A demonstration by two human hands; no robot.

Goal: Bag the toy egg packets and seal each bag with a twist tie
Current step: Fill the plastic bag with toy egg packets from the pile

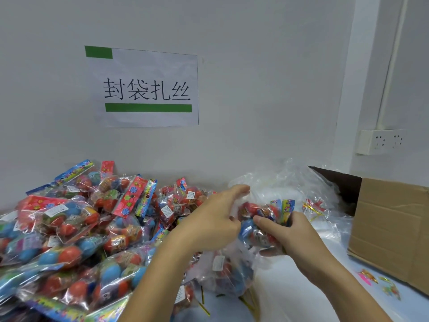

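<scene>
Now the right hand point(290, 231) grips a packet of toy eggs point(267, 219). Beside it the left hand point(213, 219) pinches a clear bag point(234, 270) near the tabletop's point(301, 305) front edge.

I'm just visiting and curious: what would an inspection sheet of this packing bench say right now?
Surface: pale blue table, bare only at the near right.
Job's things: big pile of toy egg packets on the left; clear bag hanging between the hands with packets inside; gold twist ties lying under it; heap of empty clear bags behind.
Clutter: small coloured stickers by the box.
Hands: left hand pinches the bag's mouth; right hand grips a bundle of packets at the opening.
Cables: nothing seen.
Surroundings: cardboard box at right, paper sign and wall socket on the white wall.
</scene>
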